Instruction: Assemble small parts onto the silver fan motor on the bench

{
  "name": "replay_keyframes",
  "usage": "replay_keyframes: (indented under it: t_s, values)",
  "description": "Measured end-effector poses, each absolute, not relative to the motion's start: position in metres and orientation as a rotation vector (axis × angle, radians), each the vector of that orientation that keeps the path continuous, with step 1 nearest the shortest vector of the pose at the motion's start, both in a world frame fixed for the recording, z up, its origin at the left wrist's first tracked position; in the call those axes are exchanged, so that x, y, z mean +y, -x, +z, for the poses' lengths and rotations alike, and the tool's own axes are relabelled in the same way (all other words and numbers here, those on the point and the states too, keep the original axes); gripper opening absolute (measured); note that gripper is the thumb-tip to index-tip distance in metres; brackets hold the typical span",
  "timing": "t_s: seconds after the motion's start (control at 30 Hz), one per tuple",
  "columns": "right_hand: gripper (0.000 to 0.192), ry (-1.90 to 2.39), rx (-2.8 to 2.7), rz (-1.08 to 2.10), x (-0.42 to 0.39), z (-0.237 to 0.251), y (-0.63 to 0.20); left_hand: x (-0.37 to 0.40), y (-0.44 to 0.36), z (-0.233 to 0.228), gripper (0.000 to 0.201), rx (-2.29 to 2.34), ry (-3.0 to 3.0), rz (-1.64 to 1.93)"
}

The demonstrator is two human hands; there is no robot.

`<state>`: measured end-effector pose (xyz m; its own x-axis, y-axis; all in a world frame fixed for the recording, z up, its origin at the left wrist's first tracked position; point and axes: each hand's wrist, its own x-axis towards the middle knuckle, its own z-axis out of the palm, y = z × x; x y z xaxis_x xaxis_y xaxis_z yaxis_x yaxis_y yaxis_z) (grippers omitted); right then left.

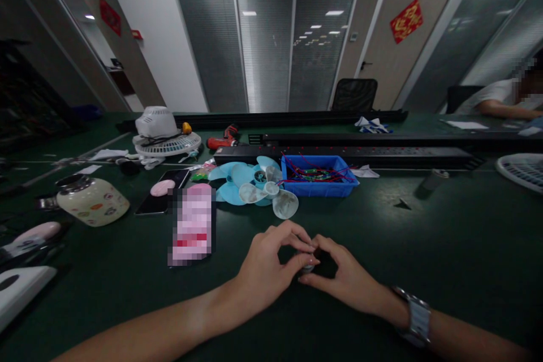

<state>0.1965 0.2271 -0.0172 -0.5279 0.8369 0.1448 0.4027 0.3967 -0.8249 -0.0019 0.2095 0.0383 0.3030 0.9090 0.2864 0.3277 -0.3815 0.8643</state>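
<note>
Just above the green tabletop, my left hand (278, 251) and my right hand (339, 274) meet at their fingertips. Between them is a small greyish part (308, 267), mostly covered by the fingers, so its kind does not show. My left thumb and fingers pinch it from above. From the right side, my right thumb and forefinger curl around it. Beyond the hands lie several blue and clear fan blades (254, 181), overlapping in a pile. A blue plastic bin (322, 188) with circuit boards and red and blue wires stands beside them.
At left are a cream jug (93, 202), a dark phone or tablet (148, 203) and a pink item (195, 220). A white fan (156, 127) and a red power drill (223, 138) lie farther back. Long black rails (360, 155) cross the table. Another person's arm (500, 107) rests far right.
</note>
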Motion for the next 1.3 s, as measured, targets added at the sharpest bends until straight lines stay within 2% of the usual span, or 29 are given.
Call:
replay_keyframes:
  t_s: [0.2,0.43,0.67,0.83,1.0,1.23,1.3]
  values:
    - [0.028,1.040,-2.116,1.039,0.226,-0.010,-0.194,0.211,0.006,0.046,0.024,1.199,-1.975,0.960]
    - [0.028,1.025,-2.106,1.046,0.226,-0.010,-0.194,0.212,0.008,0.047,0.020,1.150,-2.039,0.864]
    - [0.032,1.025,-2.130,0.993,0.227,-0.012,-0.195,0.217,0.015,0.053,0.042,1.004,-1.978,0.742]
    - [0.028,1.025,-2.125,1.015,0.226,-0.007,-0.194,0.221,0.015,0.053,0.038,0.981,-1.910,0.746]
    - [0.027,1.013,-2.136,1.022,0.225,-0.004,-0.194,0.223,0.016,0.051,0.011,1.032,-1.978,0.823]
    - [0.027,1.021,-2.144,0.989,0.226,-0.006,-0.194,0.222,0.016,0.052,0.010,1.036,-2.014,0.831]
    - [0.029,1.043,-2.144,0.966,0.226,-0.009,-0.194,0.221,0.015,0.053,0.021,0.989,-1.974,0.808]
